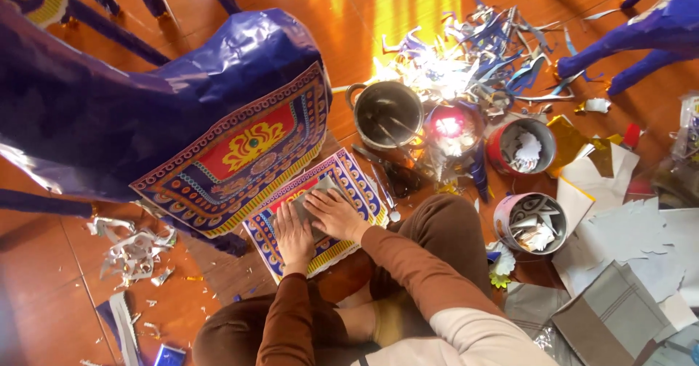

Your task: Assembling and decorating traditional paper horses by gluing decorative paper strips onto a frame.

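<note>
Both the left hand (293, 233) and right hand (336, 214) lie flat, holding nothing, on the grey sheet (314, 193) over the patterned panel (318, 209); even pressure outward should smooth it.

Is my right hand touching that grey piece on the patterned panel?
Touching. The head view shows the right hand pressed flat on the grey piece.

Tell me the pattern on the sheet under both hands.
The printed sheet has an ornate blue, red and yellow border; the head view shows it best.
</note>
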